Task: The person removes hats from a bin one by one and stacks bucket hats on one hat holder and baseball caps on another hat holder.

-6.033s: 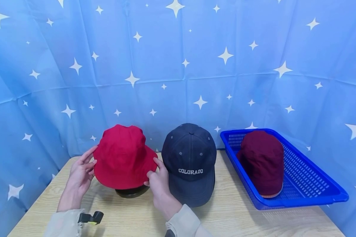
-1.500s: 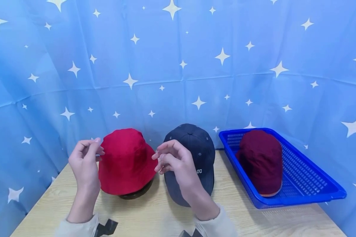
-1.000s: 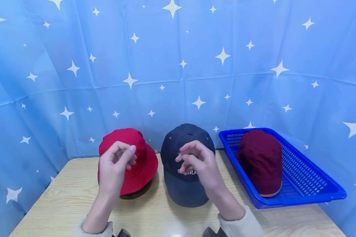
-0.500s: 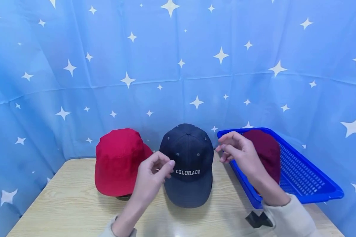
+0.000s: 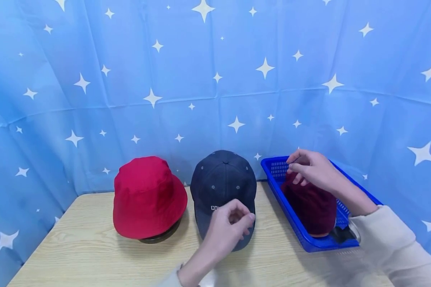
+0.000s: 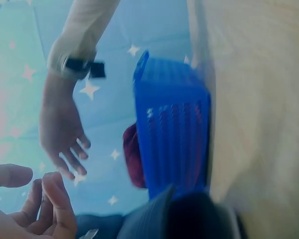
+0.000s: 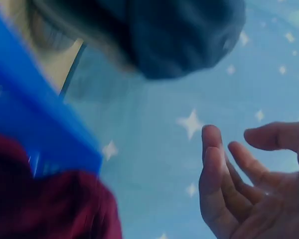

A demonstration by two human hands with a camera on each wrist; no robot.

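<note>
My right hand [image 5: 314, 169] hovers over the maroon hat [image 5: 314, 207] in the blue basket, overlapping its crown in the head view. Its fingers are loosely bent, with nothing between them in the right wrist view. My left hand [image 5: 224, 229] is in front of the navy baseball cap [image 5: 224, 175], covering part of its white lettering and brim. Between its loosely bent fingers and thumb nothing is held, as the left wrist view shows. A red bucket hat [image 5: 147, 195] sits on a dark round stand [image 5: 163, 235] to the left.
The blue plastic basket [image 5: 283, 209] with perforated walls stands at the right of the wooden table [image 5: 75, 247]. A blue curtain [image 5: 186, 71] with white stars hangs behind the table.
Both hands have let go of the red bucket hat's brim and moved right, the right hand to above the basket, the left to the navy cap. The red hat's brim now hangs lower.
</note>
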